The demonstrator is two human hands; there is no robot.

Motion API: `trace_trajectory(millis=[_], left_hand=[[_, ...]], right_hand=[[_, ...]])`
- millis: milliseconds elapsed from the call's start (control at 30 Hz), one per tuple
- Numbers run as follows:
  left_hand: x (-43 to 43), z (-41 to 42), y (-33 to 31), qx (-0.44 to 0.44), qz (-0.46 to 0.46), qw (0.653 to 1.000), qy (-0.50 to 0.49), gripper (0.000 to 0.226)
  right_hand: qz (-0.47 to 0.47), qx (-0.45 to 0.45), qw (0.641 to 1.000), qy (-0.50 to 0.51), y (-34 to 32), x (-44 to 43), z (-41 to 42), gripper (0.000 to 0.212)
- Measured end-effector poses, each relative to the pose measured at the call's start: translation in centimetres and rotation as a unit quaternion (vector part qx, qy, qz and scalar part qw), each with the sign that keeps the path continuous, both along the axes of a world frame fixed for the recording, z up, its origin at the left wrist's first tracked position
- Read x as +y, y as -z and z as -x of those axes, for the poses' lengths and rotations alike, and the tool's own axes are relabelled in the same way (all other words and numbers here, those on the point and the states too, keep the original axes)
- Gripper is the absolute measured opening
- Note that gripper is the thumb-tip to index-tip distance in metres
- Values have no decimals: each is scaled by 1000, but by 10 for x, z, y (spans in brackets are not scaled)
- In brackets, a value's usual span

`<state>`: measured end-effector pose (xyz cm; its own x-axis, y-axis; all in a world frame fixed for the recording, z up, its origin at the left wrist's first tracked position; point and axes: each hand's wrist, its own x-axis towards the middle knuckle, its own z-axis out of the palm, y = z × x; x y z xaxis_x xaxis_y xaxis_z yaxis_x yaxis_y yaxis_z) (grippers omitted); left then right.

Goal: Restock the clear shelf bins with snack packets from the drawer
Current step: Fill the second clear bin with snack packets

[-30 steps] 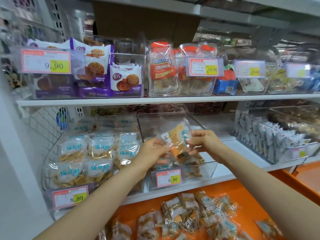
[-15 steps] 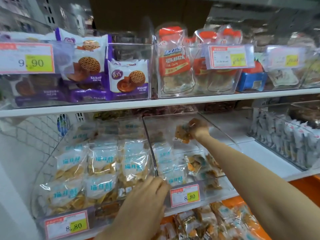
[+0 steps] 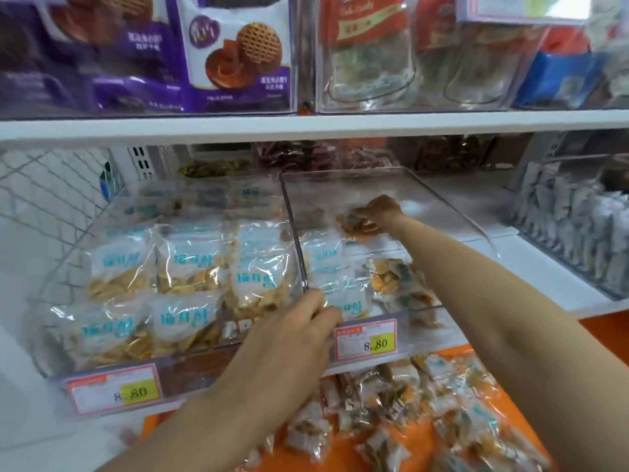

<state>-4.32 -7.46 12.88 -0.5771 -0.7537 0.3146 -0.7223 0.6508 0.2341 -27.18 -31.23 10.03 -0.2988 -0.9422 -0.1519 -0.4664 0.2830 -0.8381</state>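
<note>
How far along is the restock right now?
Left bin looks full. Middle bin holds packets only at its front; right hand holds a packet at its bare back, left hand resting on its front edge. Many packets remain in the orange drawer.

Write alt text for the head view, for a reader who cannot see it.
A person's right hand holds a snack packet deep inside a half-filled clear bin on a shop shelf, while the left hand touches the bin's front corner. More packets lie loose in the orange drawer below.
</note>
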Motion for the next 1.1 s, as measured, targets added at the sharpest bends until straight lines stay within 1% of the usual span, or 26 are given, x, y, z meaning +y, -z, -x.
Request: trace_trajectory(millis=[67, 133, 267, 367, 467, 533, 633, 700, 767, 833, 867, 900, 933, 1000, 1033, 1100], left_hand=[[2, 1, -2, -10, -6, 1000, 0, 29], [3, 2, -1, -30, 2, 1000, -2, 30], [4, 3, -1, -42, -18, 999, -6, 29], [4, 4, -2, -40, -29, 999, -13, 27], [2, 5, -1, -40, -34, 998, -16, 27], [2, 5, 0, -42, -35, 998, -12, 29], [2, 2, -2, -44, -34, 998, -4, 30], [3, 1, -1, -46, -30, 998, -4, 32], [4, 0, -1, -41, -26, 999, -2, 32], [5, -1, -1, -37, -24, 999, -2, 33], [6, -1, -1, -36, -24, 999, -2, 33], [6, -1, -1, -36, -24, 999, -3, 33], [7, -1, -1, -36, -24, 999, -2, 33], [8, -1, -2, -33, -27, 999, -2, 32], [9, -1, -3, -33, -27, 999, -1, 32], [10, -1, -4, -35, -25, 999, 1, 32]], right_hand=[[-30, -7, 1000, 1, 5, 4, 1, 52], [-48, -18, 999, 1, 8, 6, 2, 59], [-38, -65, 997, 28, 7, 6, -5, 66], [-36, -54, 997, 47, 6, 6, -10, 74], [-44, -62, 996, 47, 7, 5, -10, 70], [-53, -48, 997, 25, 3, 6, -7, 68], [-65, -10, 998, -14, -8, 10, 1, 69], [-71, 69, 994, -42, -22, 18, 9, 67], [-79, 156, 979, -110, -38, 32, 18, 50], [-121, 206, 943, -229, -50, 53, 24, 30], [-152, 219, 922, -280, -52, 64, 25, 28], [-184, 226, 903, -314, -51, 74, 25, 31], [-206, 234, 891, -331, -47, 82, 24, 38], [-207, 270, 874, -347, -39, 90, 22, 49], [-200, 283, 869, -353, -36, 91, 22, 45], [-189, 292, 868, -353, -39, 93, 24, 17]])
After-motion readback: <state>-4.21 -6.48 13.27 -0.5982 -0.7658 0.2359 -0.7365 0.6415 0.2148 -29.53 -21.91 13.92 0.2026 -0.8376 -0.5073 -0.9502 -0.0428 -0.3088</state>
